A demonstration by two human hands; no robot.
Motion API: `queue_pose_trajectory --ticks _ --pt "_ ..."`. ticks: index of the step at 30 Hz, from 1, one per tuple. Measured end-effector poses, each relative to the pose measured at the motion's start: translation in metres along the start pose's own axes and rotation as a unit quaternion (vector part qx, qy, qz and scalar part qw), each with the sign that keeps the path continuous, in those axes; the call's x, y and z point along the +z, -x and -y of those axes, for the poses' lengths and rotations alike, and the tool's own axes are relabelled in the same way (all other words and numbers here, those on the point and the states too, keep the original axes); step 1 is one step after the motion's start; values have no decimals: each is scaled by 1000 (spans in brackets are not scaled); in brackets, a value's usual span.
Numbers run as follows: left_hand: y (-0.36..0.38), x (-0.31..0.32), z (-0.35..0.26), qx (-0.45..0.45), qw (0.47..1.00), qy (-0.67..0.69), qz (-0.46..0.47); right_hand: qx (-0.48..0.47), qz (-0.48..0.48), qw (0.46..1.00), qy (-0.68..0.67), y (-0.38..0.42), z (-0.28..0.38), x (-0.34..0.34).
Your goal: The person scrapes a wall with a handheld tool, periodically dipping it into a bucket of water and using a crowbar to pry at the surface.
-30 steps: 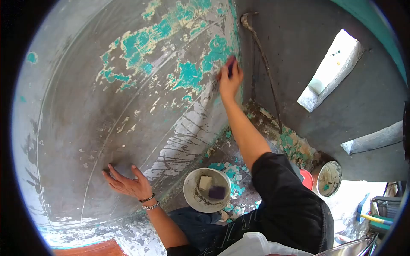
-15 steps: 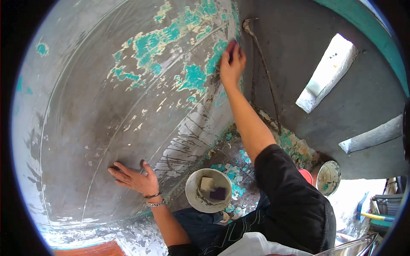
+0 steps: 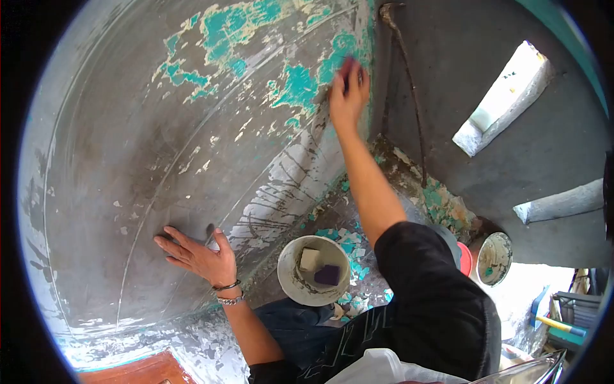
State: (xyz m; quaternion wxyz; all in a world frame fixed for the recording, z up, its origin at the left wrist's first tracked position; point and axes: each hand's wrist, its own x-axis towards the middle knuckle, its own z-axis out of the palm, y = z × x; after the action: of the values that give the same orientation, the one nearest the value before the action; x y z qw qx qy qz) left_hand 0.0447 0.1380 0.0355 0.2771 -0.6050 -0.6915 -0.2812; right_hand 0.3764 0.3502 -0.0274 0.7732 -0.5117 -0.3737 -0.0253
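Note:
My right hand [image 3: 349, 99] is wrapped round a dark reddish block [image 3: 347, 66] and holds it against the wall [image 3: 211, 147], beside patches of turquoise paint [image 3: 299, 86]. The wall is grey, with scraped pale streaks. Lower left, my left hand [image 3: 203, 257] lies with fingers spread on the grey surface, a bracelet at its wrist. Below, between the hands, a whitish bucket [image 3: 286, 272] holds a cream block [image 3: 310, 259] and a dark purple block [image 3: 327, 275].
A bent rod [image 3: 412, 96] leans on the dark wall at the right. Turquoise paint flakes [image 3: 348, 243] litter the floor. A second, dirty bucket [image 3: 494, 259] and a red container [image 3: 465, 259] stand at the right. Two light openings [image 3: 502, 96] pierce the wall.
The view has shifted slightly, so the wall and its patches appear displaced. My right hand stays at the wall with the block, now lower relative to the turquoise patches. My left hand remains spread.

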Motion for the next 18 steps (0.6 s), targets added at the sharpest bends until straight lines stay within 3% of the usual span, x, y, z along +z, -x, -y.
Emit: queue_pose_trajectory --ticks 1,2,4,7,9,11,15,17,18 --pt "1 1 0 0 1000 -6 1 34 10 993 111 44 -37 -11" --pt "1 2 0 7 1000 -4 -1 109 43 986 115 87 -73 -24" --pt "2 0 1 19 1000 -10 -1 345 107 930 75 153 -105 -46" --pt "2 0 1 0 999 -30 16 335 48 938 71 163 -76 -21" --pt "1 4 0 3 1000 -27 0 123 18 992 8 115 -4 -5" --pt "1 5 1 10 999 -30 0 -24 62 996 61 70 63 0" --pt "1 9 7 29 999 -33 -19 -67 53 993 81 65 15 0" --pt "3 11 9 27 999 -37 -22 111 -37 993 27 81 -29 -6" --pt "2 12 9 29 999 -36 -24 111 -38 993 26 87 -31 -4"
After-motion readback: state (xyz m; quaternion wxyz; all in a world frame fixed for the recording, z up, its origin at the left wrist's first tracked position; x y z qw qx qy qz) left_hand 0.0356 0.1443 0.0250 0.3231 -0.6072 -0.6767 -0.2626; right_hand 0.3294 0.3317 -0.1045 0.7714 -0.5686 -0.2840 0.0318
